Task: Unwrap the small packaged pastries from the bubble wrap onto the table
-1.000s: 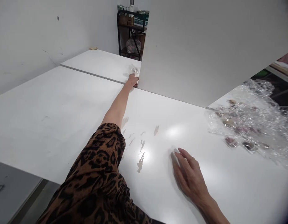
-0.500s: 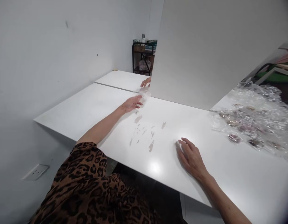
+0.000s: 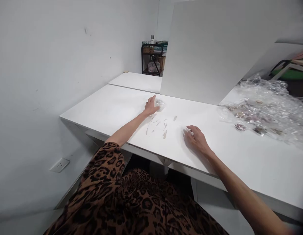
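My left hand (image 3: 150,106) reaches across the white table, its thumb and forefinger spread at the left side of a small clear plastic packet (image 3: 160,103). The thumb is at the packet's near edge; what lies inside the packet is too blurred to name. My right hand (image 3: 197,140) rests low over the table on the right, fingers apart and loosely bent, with nothing plainly held. Between the hands, several worn greyish marks (image 3: 164,134) show on the tabletop (image 3: 126,98).
A tall pale panel (image 3: 202,52) stands upright at the far side of the table. On the right lies a heap of clear plastic packets (image 3: 261,114) with small coloured items inside. A dark shelf rack (image 3: 152,58) is behind, and a wall socket (image 3: 60,165) is at lower left.
The packet has come nearer to me, and my left hand has turned over beside it. Another person's hand at the panel's edge has gone out of sight. The view has shifted.
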Motion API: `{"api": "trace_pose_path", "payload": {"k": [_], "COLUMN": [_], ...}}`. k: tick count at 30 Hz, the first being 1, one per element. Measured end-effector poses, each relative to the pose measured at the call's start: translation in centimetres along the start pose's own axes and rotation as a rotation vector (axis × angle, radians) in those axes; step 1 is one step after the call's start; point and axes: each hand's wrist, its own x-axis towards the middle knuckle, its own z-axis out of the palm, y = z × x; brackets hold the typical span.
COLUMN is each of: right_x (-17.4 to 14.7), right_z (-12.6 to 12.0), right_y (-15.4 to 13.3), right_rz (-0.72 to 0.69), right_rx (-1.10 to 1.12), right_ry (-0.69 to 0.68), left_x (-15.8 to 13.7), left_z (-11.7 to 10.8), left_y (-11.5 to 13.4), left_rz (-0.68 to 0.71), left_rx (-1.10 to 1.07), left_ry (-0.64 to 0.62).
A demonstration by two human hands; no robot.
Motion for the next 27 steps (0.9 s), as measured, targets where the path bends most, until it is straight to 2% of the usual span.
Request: {"api": "trace_pose_path", "payload": {"k": [3, 6, 11, 14, 16, 18, 20, 22, 24, 27], "right_x": [1.8, 3.7, 5.2, 4.5, 3.7, 3.1, 2.8, 2.5, 2.4, 2.0], "right_z": [0.6, 1.4, 2.6, 2.5, 2.1, 1.8, 1.7, 1.8, 1.9, 1.9], "right_y": [-2.2, -3.9, -4.7, -4.7, -4.8, -5.0, -5.4, -5.9, -6.4, -7.2], "right_rz": [0.069, 0.075, 0.074, 0.117, 0.129, 0.106, 0.072, 0.058, 0.056, 0.055], "right_rx": [0.144, 0.237, 0.257, 0.271, 0.276, 0.266, 0.252, 0.241, 0.249, 0.355], "right_ry": [0.045, 0.102, 0.151, 0.084, 0.042, 0.026, 0.0, -0.022, -0.014, 0.023], "left_x": [1.5, 0.3, -5.1, -7.3, -7.9, -7.9, -7.9, -8.1, -8.5, -9.2], "left_z": [2.2, 4.1, 5.9, 5.3, 4.3, 3.2, 2.5, 2.2, 2.1, 2.0], "left_y": [0.4, 1.1, 1.6, 1.2, 1.0, 1.0, 1.3, 1.6, 2.0, 2.4], "left_rz": [-0.067, -0.006, 0.193, 0.198, 0.201, 0.247, 0.331, 0.419, 0.471, 0.505], "left_rx": [-0.019, -0.163, -0.39, -0.463, -0.477, -0.388, -0.213, -0.042, 0.067, 0.113], "left_ry": [0.069, 0.091, -0.084, -0.177, -0.289, -0.426, -0.498, -0.483, -0.413, -0.309]}}
